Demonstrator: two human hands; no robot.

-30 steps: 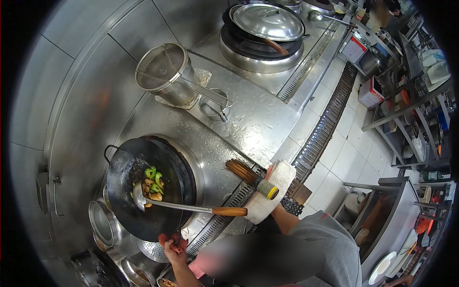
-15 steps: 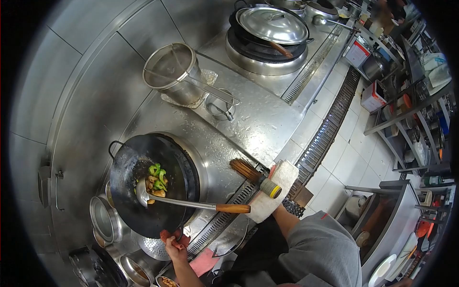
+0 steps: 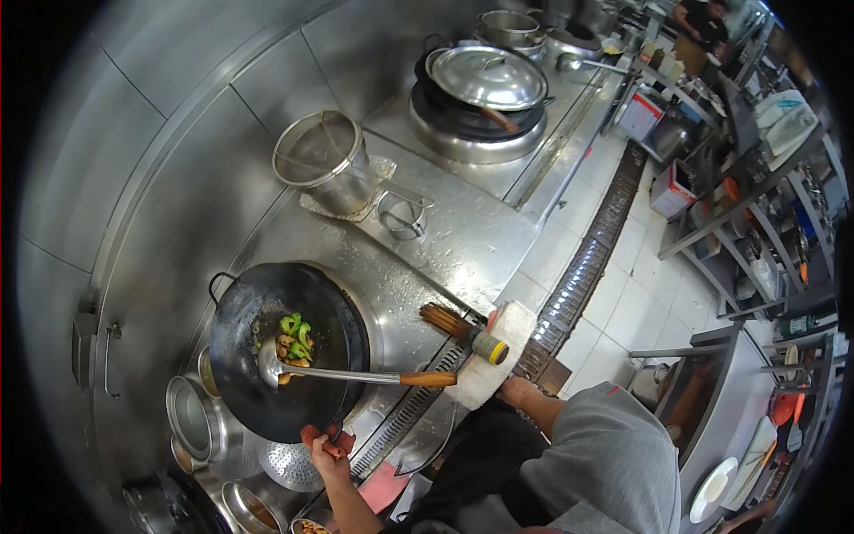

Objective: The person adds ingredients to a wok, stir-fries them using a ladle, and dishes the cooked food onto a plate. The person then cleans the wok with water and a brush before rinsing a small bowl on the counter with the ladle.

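My left hand (image 3: pixel 331 454) is closed round the near handle of a black wok (image 3: pixel 253 392), with a folded red cloth (image 3: pixel 313 436) between. Green vegetable pieces (image 3: pixel 292 324) and browned chunks lie in the wok. A ladle (image 3: pixel 356 376) rests there, its bowl against the food and its wooden handle reaching over the counter edge, held by neither hand. My right hand (image 3: pixel 519 392) is low at the stove's front edge, just beside a white towel (image 3: pixel 500 360); its fingers are hidden. A bamboo wok brush (image 3: pixel 458 329) lies across the towel.
A strainer (image 3: pixel 318 151) sits on a metal pot behind the wok. Farther back, a lidded wok (image 3: pixel 487 80) stands on another burner. Metal bowls (image 3: pixel 192 416) and a perforated skimmer (image 3: pixel 289 465) are at the left. A person (image 3: pixel 703 31) stands far off by the shelves.
The view has shifted slightly. More of my right hand shows beside the towel. My left hand keeps its hold on the wok, and the ladle stays resting in it.
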